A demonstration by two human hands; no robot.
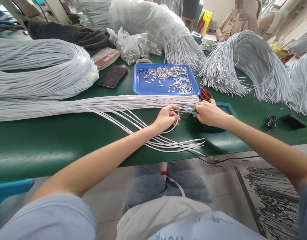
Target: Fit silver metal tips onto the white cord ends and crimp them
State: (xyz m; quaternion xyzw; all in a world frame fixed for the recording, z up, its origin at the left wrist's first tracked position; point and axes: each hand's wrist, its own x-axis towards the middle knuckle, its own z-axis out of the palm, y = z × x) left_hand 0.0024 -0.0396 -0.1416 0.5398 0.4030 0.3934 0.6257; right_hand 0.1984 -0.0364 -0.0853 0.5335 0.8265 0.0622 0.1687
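My left hand (167, 119) pinches a white cable (175, 126) whose length bends down below the fingers. Close to its right, my right hand (208, 113) is closed around a small pale-teal hand tool (190, 110); its exact kind is unclear. The tool's tip points at the left fingers, by the cable's end. Just behind both hands runs a long bundle of white cables (133, 101). Several separate cables (177, 145) fan out from it towards the table's front edge. A dark teal bin (225, 107) lies partly hidden beneath my right hand.
Behind the bundle stands a blue tray (136, 80) of small metal pieces, with red-handled scissors (205, 94) at its corner. Coiled grey cables (43, 75) lie left; more cable bundles (253, 50) arch at right. A dark phone-like object (113, 76) lies near the tray. Someone sits across.
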